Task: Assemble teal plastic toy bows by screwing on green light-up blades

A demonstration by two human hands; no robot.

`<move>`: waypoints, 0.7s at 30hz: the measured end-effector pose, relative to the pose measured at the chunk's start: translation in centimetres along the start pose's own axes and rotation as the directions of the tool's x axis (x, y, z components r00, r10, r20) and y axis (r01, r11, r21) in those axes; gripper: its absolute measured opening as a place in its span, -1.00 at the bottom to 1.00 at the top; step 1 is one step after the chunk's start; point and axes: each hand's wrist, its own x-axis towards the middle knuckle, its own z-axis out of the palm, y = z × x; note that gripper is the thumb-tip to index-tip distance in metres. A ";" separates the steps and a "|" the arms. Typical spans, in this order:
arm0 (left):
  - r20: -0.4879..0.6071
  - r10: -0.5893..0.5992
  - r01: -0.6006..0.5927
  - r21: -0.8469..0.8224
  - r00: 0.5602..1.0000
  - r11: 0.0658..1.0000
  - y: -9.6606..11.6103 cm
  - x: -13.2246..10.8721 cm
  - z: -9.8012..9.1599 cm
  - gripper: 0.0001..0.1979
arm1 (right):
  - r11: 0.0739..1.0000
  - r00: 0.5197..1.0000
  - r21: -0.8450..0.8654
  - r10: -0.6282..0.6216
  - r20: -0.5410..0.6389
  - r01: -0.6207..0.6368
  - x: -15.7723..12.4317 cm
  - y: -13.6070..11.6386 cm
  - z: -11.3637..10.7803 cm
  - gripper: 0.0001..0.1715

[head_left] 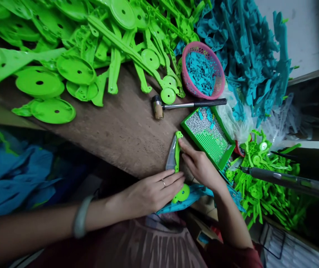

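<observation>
A long bright green plastic part [177, 153] lies on the brown tabletop, with a translucent grey blade-shaped piece [171, 156] along its left side. My left hand [154, 190] rests across the part's lower half, fingers extended and pressing it down. Below those fingers shows the part's round green disc end [183, 192], above a blue plastic piece [176, 205]. My right hand [201, 165] is at the upper right of the green part. Its index finger is stretched out and touches the part near the top; the other fingers are bent and partly hidden.
A hammer [181, 105] lies beyond my hands. Beside it are a green tray [204, 148] of small metal pieces and a pink basket [183, 70] of blue bits. Green parts [78, 70] pile up at left, blue parts [248, 48] at back right. A dark pen-shaped tool [282, 178] juts in from the right.
</observation>
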 end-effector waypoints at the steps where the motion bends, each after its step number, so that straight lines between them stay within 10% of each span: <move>1: -0.022 0.006 -0.006 0.003 1.000 1.000 -0.1 0.0 0.1 -0.63 | 0.999 1.000 0.023 -0.026 0.014 0.026 -0.1 -0.2 -0.4 -0.39; 5: -0.044 0.062 -0.060 0.031 0.997 0.998 -0.1 -0.3 0.4 -0.64 | 0.944 0.977 0.292 -0.100 -0.187 0.153 0.3 -2.3 -2.2 -0.77; 9: -0.039 0.099 -0.096 0.065 0.994 0.993 0.1 -0.4 0.5 -0.63 | 0.672 0.877 0.613 -0.117 -0.465 0.415 4.1 -4.4 -1.5 -0.38; 14: -0.081 0.081 -0.075 0.076 0.993 0.994 0.3 -0.5 0.5 -0.64 | 0.668 0.912 0.628 -0.217 -0.348 0.399 9.0 -3.6 1.8 -0.30; 21: -0.083 0.088 -0.082 0.069 0.993 0.994 0.5 -0.8 0.6 -0.64 | 0.753 0.904 0.502 -0.327 -0.276 0.425 6.8 -3.4 3.6 -0.25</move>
